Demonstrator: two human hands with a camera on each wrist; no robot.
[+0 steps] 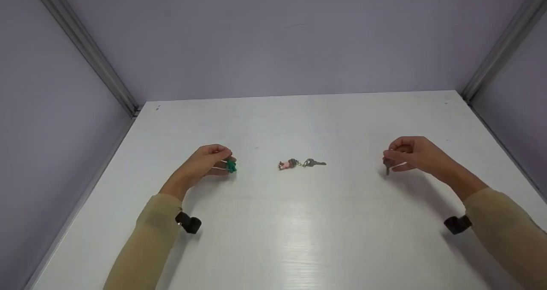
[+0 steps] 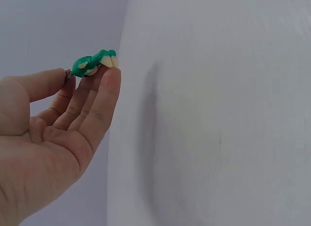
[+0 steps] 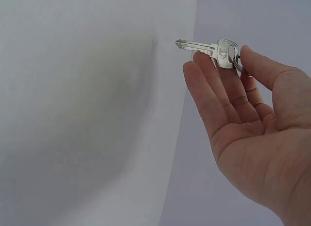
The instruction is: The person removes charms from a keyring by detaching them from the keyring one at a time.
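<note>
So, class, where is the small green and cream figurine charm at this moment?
The small green and cream figurine charm is pinched at the fingertips of the left hand, just above the white table, left of the pink-charmed keychain with a key lying mid-table.

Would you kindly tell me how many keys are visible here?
2: one key pinched in the right hand, another key lying mid-table. The left hand's green charm may hide more.

The person is wearing long beige sleeves (image 1: pixel 154 221), with a small black camera (image 1: pixel 188 223) strapped at each wrist.
</note>
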